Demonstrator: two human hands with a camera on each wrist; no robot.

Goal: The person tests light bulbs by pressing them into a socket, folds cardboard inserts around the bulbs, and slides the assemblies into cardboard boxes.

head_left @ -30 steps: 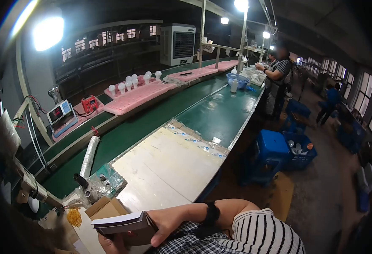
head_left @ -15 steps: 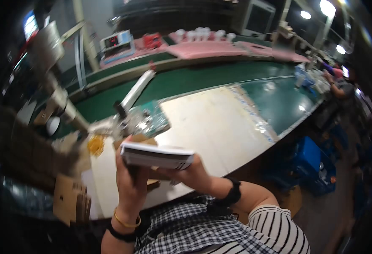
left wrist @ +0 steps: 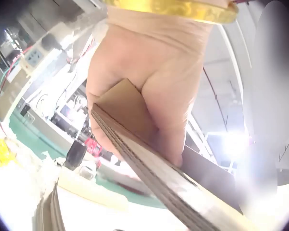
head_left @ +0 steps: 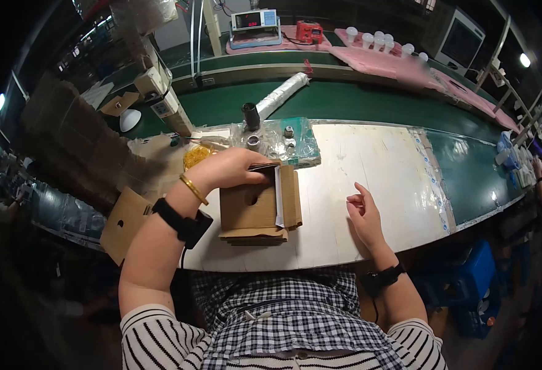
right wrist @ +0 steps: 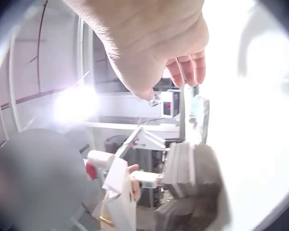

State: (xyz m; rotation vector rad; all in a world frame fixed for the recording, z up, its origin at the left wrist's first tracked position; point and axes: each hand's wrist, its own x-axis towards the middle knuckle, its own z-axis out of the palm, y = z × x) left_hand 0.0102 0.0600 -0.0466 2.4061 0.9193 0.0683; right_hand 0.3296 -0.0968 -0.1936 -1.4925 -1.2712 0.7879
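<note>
My left hand (head_left: pixel 243 169) grips the top edge of a flat cardboard carton (head_left: pixel 237 213), brown with a round hole in its face and a white strip along its right side. In the left wrist view, the thumb and fingers of the left hand (left wrist: pixel 144 72) clamp the layered cardboard edges (left wrist: pixel 144 173). Behind the carton stands a stack of brown cardboard (head_left: pixel 292 197) on the white board. To the right, my right hand (head_left: pixel 365 216) is over the white board (head_left: pixel 382 166), holding nothing. Its fingers bend loosely in the right wrist view.
Yellow rubber bands (head_left: pixel 196 156) lie left of a plastic-covered fixture (head_left: pixel 299 145) with a black socket (head_left: pixel 250 116). Further back are a wrapped tube (head_left: pixel 283 95), a digital meter (head_left: pixel 254 28) and light bulbs (head_left: pixel 379 41) on pink foam (head_left: pixel 376 58). A brown carton (head_left: pixel 126 219) stands at the left edge.
Both hands held a white-sided carton earlier; now the right hand has let go and moved right, while the left holds it beside the cardboard stack. The head view has swung left.
</note>
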